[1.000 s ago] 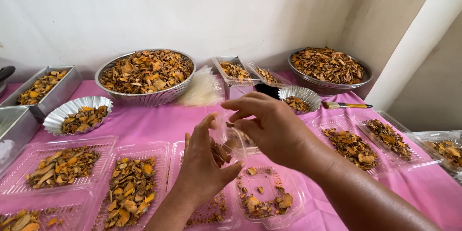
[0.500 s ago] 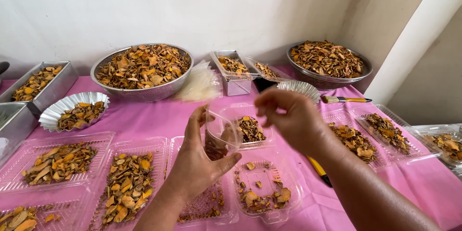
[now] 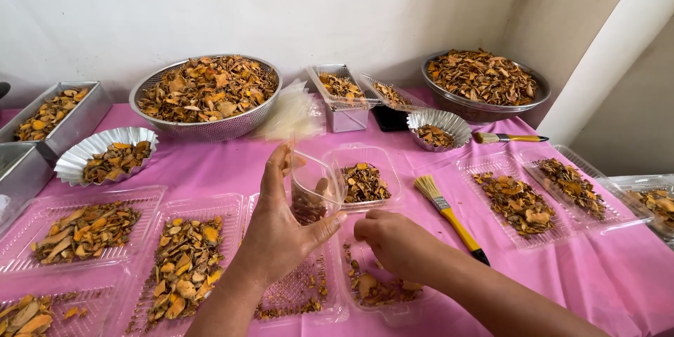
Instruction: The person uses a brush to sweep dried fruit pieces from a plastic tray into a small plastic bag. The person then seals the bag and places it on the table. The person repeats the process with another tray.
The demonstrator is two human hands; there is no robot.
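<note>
- Clear plastic cup [image 3: 314, 186]: mid-frame, held tilted above the pink tablecloth [image 3: 232, 168], a few dried pieces at its bottom.
- Left hand [image 3: 281, 228]: grasping the cup, thumb at 3 o'clock side of it, fingers [image 3: 275, 168] up behind its far wall.
- Right hand [image 3: 393, 242]: at 4 o'clock of the cup, just beside it, knuckles up, fingers curled down over a clear tray [image 3: 375, 288]. Can't tell if it pinches anything; fingertips hidden.
- That tray holds sparse orange-brown slices; near-empty tray [image 3: 295, 291] sits under the left wrist.
- Yellow-handled brush [image 3: 449, 214]: lying on the cloth at 3 o'clock of the cup, bristles toward the wall, apart from both hands.
- Small clear tray [image 3: 365, 179] with dark chips: touching or just behind the cup at 1 o'clock.
- 2 fuller trays [image 3: 182, 260] at 8 o'clock, loaded with yellow slices.
- Perforated metal bowl [image 3: 207, 95] at 11 o'clock, heaped; second metal bowl [image 3: 484, 84] at 2 o'clock.
- Fluted foil dish [image 3: 105, 154] at 9 o'clock; another [image 3: 437, 126] at 2 o'clock.
- Second brush [image 3: 505, 138] by the far-right bowl.
- Stack of clear bags [image 3: 291, 116] at 12 o'clock.
</note>
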